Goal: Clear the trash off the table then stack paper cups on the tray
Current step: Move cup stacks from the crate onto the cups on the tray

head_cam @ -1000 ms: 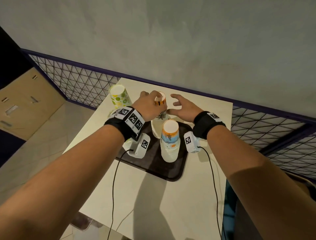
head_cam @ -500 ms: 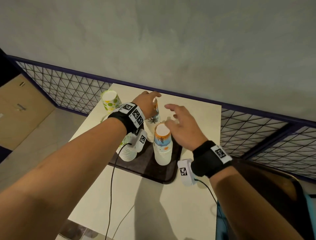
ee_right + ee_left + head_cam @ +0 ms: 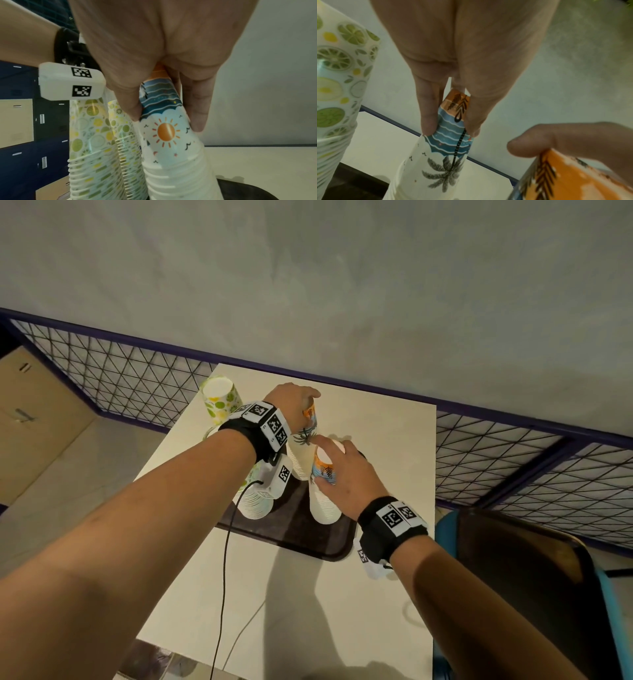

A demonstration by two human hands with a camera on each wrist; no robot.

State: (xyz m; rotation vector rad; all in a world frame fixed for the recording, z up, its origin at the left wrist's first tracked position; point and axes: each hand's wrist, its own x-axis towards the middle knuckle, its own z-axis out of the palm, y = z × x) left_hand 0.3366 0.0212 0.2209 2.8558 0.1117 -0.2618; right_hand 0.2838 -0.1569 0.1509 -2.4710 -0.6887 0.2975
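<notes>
We note far palm-print cup stack (image 3: 303, 446) upright on tray (image 3: 301, 539), left hand (image 3: 294, 405) fingers (image 3: 428, 121) pinching top cup. Near sunset-print stack (image 3: 323, 491) beside it, right hand (image 3: 346, 474) fingers (image 3: 197, 115) clasping top cup. Tray on tabletop (image 3: 308, 611).

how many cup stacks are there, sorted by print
citrus-print stacks: 2
sunset-print stacks: 2
total: 4
</notes>
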